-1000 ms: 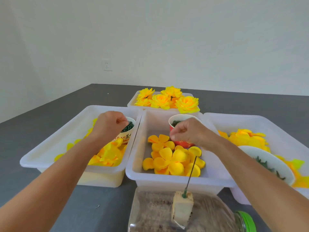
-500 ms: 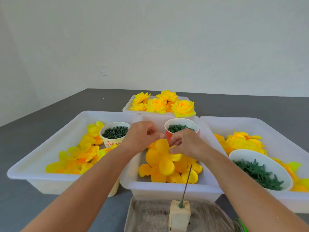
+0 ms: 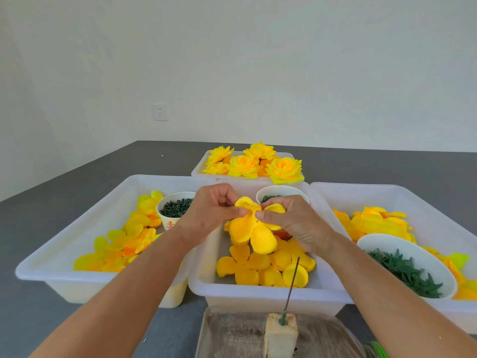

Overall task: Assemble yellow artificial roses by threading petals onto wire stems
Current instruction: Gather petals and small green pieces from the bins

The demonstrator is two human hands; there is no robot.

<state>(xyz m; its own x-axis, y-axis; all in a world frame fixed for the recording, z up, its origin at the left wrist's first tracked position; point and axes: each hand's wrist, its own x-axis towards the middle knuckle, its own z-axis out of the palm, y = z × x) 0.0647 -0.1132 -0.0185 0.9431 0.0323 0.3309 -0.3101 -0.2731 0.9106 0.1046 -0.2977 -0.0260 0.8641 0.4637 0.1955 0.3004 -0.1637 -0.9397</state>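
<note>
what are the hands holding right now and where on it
Both hands, left and right, pinch one yellow petal piece near its centre, upper lobes between the fingers, lower lobes hanging free.

A dark grey table (image 3: 77, 329) carries 4 white plastic bins (image 3: 59, 270), side by side and behind, plus a clear plastic jug (image 3: 232, 334) lying nearest.

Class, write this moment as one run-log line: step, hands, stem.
step: petal picked up | left hand and right hand: pinch petal piece above middle tray | wire stem: upright in block, bare
</note>
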